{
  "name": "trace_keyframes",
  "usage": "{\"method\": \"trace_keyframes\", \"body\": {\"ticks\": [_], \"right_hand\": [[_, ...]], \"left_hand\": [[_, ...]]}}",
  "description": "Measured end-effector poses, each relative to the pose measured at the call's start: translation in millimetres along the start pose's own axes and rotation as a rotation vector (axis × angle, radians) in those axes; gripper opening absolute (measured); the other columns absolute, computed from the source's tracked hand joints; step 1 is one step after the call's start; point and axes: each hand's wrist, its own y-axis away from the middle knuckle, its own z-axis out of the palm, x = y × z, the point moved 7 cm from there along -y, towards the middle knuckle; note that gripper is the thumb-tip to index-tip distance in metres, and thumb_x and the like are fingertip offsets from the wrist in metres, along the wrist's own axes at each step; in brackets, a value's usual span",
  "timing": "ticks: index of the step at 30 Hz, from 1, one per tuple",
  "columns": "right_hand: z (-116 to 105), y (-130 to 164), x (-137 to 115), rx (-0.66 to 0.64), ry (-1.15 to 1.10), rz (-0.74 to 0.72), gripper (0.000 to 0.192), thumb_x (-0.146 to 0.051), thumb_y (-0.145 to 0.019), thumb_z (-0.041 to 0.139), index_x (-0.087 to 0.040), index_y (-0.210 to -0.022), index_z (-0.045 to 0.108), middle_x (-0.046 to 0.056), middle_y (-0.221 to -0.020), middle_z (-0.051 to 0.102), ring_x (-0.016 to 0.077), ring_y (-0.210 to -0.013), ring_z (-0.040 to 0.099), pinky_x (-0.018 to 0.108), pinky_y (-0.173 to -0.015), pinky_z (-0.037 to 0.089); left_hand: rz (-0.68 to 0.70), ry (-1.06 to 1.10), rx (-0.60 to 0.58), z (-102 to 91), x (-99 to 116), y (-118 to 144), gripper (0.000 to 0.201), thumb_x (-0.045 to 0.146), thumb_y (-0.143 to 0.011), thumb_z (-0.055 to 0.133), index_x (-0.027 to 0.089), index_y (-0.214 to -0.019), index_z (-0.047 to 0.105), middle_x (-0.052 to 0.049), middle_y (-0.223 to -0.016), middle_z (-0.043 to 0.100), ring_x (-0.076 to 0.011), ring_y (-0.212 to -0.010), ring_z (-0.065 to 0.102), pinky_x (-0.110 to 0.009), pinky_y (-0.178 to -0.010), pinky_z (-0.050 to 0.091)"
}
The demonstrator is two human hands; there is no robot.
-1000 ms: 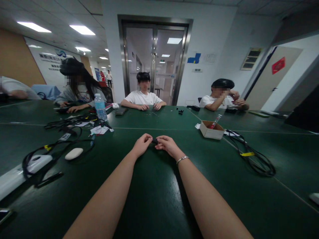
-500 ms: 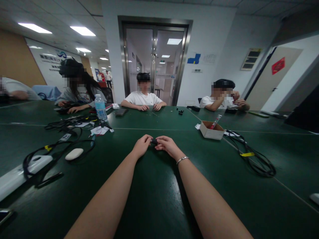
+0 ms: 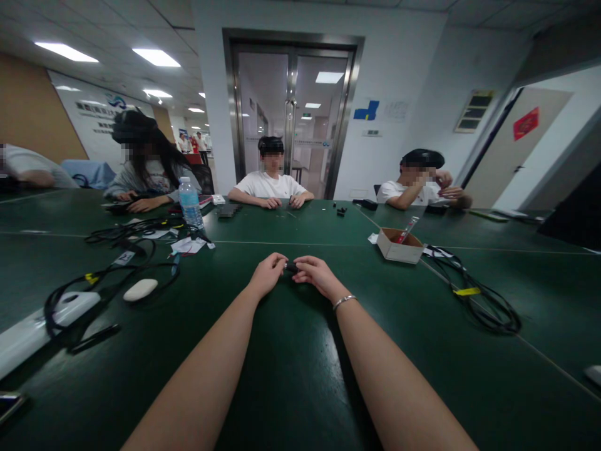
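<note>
- Dark green covers the whole surface [image 3: 291, 376], and both forearms reach out over it toward the middle.
- The left hand [image 3: 267, 273] is curled, its fingertips pinching one end of a small black part [image 3: 291, 267].
- The right hand [image 3: 317, 274] is curled the same way and pinches the other end, so the part sits between the two hands, just above the surface; what kind of part it is cannot be told.
- A thin silver bracelet [image 3: 344, 301] circles the right wrist.
- To the right, well apart from the hands, stands an open cardboard box [image 3: 399, 247], with a coil of black cable [image 3: 483, 300] bearing a yellow tag beyond it.
- To the left lie a white oval mouse-like object [image 3: 139, 289], more black cables [image 3: 107, 269] and a plastic water bottle [image 3: 190, 203].
- Three people sit along the far edge, their hands resting on the surface.
</note>
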Motion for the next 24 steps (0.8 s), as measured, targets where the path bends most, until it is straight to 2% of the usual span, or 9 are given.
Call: {"method": "trace_keyframes", "body": {"ticks": [2, 6, 9, 13, 17, 21, 24], "right_hand": [[0.2, -0.3, 0.3, -0.005, 0.006, 0.004, 0.01, -0.002, -0.086, 0.051, -0.009, -0.092, 0.057, 0.006, -0.065, 0.065, 0.0138, -0.054, 0.067, 0.017, -0.05, 0.055], [0.0, -0.9, 0.4, -0.008, 0.002, 0.0, 0.011, -0.002, -0.086, 0.051, -0.009, -0.092, 0.057, 0.006, -0.067, 0.066, 0.0135, -0.054, 0.066, 0.017, -0.05, 0.055], [0.2, -1.2, 0.7, -0.014, 0.006, -0.002, 0.011, -0.002, -0.086, 0.052, -0.009, -0.092, 0.057, 0.007, -0.069, 0.066, 0.0137, -0.054, 0.067, 0.017, -0.05, 0.055], [-0.1, -1.2, 1.1, -0.016, 0.0, -0.008, 0.012, -0.002, -0.086, 0.051, -0.01, -0.092, 0.057, 0.006, -0.069, 0.066, 0.0134, -0.055, 0.067, 0.017, -0.05, 0.055], [-1.0, -1.1, 1.4, -0.014, 0.002, -0.013, 0.011, -0.003, -0.085, 0.052, -0.01, -0.092, 0.058, 0.007, -0.068, 0.066, 0.0135, -0.055, 0.067, 0.017, -0.051, 0.056], [-0.6, -1.4, 1.4, -0.029, -0.006, -0.018, 0.01, -0.004, -0.084, 0.055, -0.01, -0.092, 0.058, 0.007, -0.07, 0.066, 0.0137, -0.056, 0.067, 0.018, -0.051, 0.056], [-0.8, -1.7, 1.7, -0.027, -0.004, -0.017, 0.011, -0.004, -0.084, 0.055, -0.01, -0.092, 0.058, 0.007, -0.069, 0.066, 0.0134, -0.055, 0.067, 0.018, -0.051, 0.056]], "left_hand": [[-0.006, 0.008, 0.01, -0.9, 0.5, 0.1, 0.024, 0.036, -0.082, 0.047, 0.021, -0.095, 0.061, 0.0, -0.076, 0.061, -0.0137, -0.069, 0.055, -0.025, -0.063, 0.04], [-0.039, 0.015, -0.01, -0.3, 0.5, 0.6, 0.029, 0.038, -0.084, 0.042, 0.02, -0.096, 0.061, 0.001, -0.065, 0.056, -0.0139, -0.062, 0.053, -0.025, -0.058, 0.039], [-0.042, 0.027, 0.009, -2.1, 1.7, 1.1, 0.026, 0.035, -0.082, 0.045, 0.02, -0.097, 0.061, 0.0, -0.071, 0.057, -0.0138, -0.066, 0.053, -0.024, -0.06, 0.04], [-0.068, 0.047, 0.004, -1.9, -0.3, 1.4, 0.035, 0.043, -0.086, 0.038, 0.02, -0.1, 0.06, 0.001, -0.063, 0.053, -0.0137, -0.059, 0.049, -0.025, -0.057, 0.038], [-0.055, 0.046, 0.007, -2.3, -0.4, 0.8, 0.03, 0.037, -0.083, 0.044, 0.021, -0.104, 0.058, 0.0, -0.072, 0.056, -0.0139, -0.066, 0.052, -0.024, -0.061, 0.039], [-0.061, 0.034, -0.016, -0.8, -0.3, 0.8, 0.033, 0.04, -0.085, 0.038, 0.02, -0.099, 0.06, 0.001, -0.064, 0.053, -0.0143, -0.061, 0.05, -0.025, -0.059, 0.038], [-0.05, 0.024, -0.023, -0.4, 1.5, 1.0, 0.029, 0.036, -0.083, 0.041, 0.021, -0.098, 0.061, 0.0, -0.069, 0.055, -0.0141, -0.066, 0.052, -0.024, -0.061, 0.039]]}}
